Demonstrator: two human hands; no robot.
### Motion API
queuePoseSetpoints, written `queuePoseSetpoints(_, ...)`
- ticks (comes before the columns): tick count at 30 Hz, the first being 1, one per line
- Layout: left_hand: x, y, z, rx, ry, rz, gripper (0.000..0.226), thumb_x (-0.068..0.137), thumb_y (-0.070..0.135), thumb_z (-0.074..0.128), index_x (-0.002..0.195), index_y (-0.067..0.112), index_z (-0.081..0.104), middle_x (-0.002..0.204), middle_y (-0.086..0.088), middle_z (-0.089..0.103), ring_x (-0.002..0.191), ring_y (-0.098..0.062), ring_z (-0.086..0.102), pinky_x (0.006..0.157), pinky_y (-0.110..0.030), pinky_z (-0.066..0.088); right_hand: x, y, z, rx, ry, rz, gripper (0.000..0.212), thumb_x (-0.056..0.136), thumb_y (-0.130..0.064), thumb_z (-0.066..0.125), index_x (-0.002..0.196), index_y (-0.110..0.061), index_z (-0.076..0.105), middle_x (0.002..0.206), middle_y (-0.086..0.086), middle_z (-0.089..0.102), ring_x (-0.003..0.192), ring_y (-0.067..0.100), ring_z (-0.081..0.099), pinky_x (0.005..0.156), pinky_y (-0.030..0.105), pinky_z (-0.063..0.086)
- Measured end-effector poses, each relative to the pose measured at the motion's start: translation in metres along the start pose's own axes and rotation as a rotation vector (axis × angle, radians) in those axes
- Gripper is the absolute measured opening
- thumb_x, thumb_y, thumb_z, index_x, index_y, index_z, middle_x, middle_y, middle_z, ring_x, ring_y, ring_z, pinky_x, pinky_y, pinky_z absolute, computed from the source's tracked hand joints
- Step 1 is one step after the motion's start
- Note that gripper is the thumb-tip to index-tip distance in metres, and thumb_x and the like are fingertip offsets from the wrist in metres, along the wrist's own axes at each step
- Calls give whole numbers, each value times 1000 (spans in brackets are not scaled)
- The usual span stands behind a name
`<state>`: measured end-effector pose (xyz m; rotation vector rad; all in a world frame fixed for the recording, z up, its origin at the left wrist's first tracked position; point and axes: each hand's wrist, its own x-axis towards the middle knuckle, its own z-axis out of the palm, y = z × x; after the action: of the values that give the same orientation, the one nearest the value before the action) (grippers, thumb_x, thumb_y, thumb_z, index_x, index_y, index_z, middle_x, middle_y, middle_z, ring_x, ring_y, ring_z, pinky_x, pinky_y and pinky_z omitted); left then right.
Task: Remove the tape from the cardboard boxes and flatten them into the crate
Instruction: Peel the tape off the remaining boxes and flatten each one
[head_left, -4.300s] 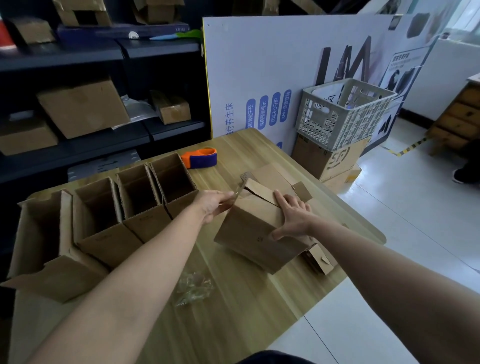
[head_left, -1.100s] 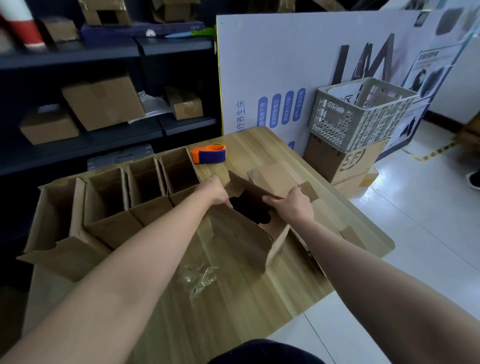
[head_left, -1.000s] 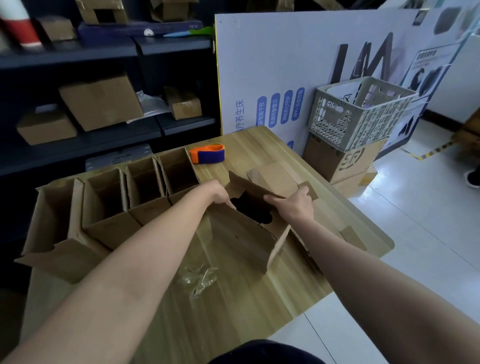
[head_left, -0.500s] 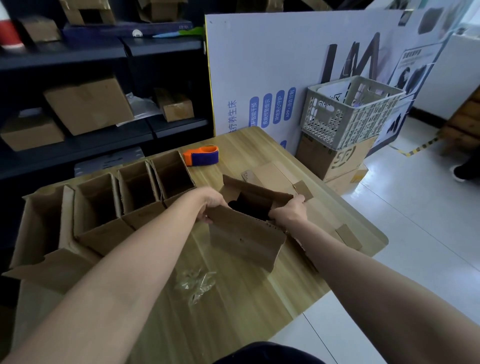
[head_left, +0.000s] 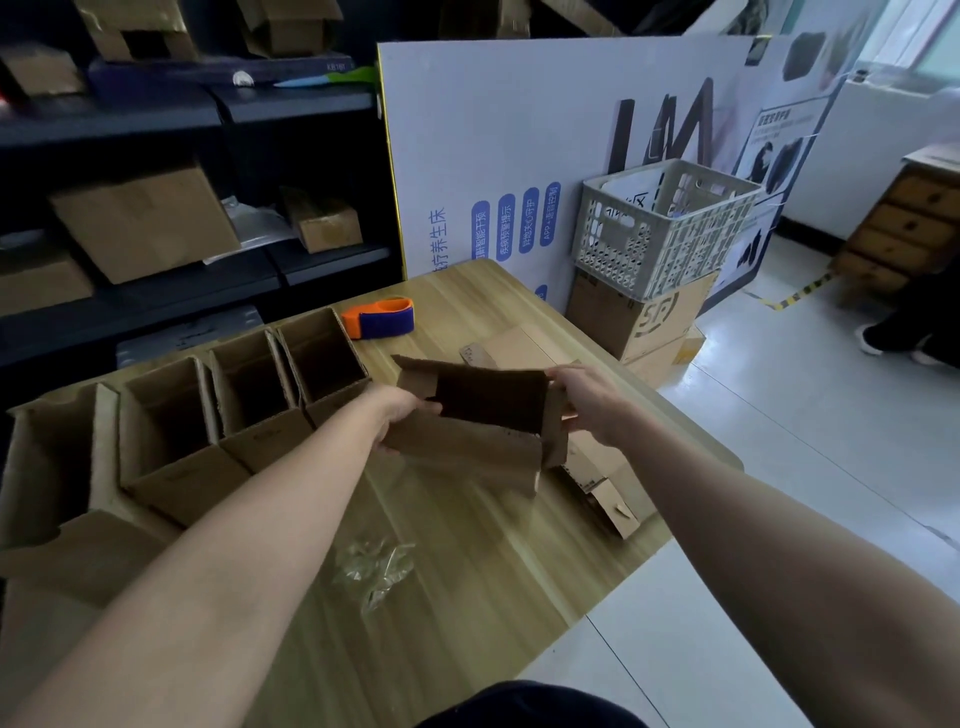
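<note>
Cardboard box (head_left: 467, 449) gripped by left hand (head_left: 404, 415) and right hand (head_left: 587, 405) fingers, four open boxes (head_left: 249, 384) beside, one crate (head_left: 660, 234)

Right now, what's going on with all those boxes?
A person is taking cardboard boxes apart. The left hand and the right hand grip one opened box by its ends, just above the wooden table. A wad of clear tape lies on the table nearer the person. More open boxes stand in a row on the left. The grey crate waits on a carton beyond the table.
</note>
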<state>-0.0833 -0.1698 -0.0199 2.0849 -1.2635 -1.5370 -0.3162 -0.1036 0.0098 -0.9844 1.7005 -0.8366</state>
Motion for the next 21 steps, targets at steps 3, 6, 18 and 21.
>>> queuePoseSetpoints(3,1,0,5,20,206,126,68,67,23,83,121,11,45,109,-14,59,103,-34,58,79,-45,54,-2,2,2,-50,0,-23,30,98,-9,37,105,-17,65,97,1,59,87,15,59,55,24,51)
queuePoseSetpoints(6,-1,7,5,185,377,178,60,74,26,76,123,10,46,112,-13,59,102,-32,60,79,-40,55,-4,6,7,-94,17,-35,39,96,-1,33,99,-20,67,99,0,60,89,15,57,50,20,49)
queuePoseSetpoints(18,-11,10,11,-701,96,474,28,96,20,50,122,14,58,112,-8,64,100,-26,60,71,-34,51,-2,20,10,117,78,83,55,90,-48,57,127,-7,52,119,8,56,102,25,58,84,39,54)
queuePoseSetpoints(21,-16,8,6,-860,-18,455,32,97,20,48,129,17,51,100,0,65,91,-19,61,74,-36,50,-3,16,10,146,-6,169,67,84,-58,58,132,-13,46,122,7,53,106,26,55,94,45,48)
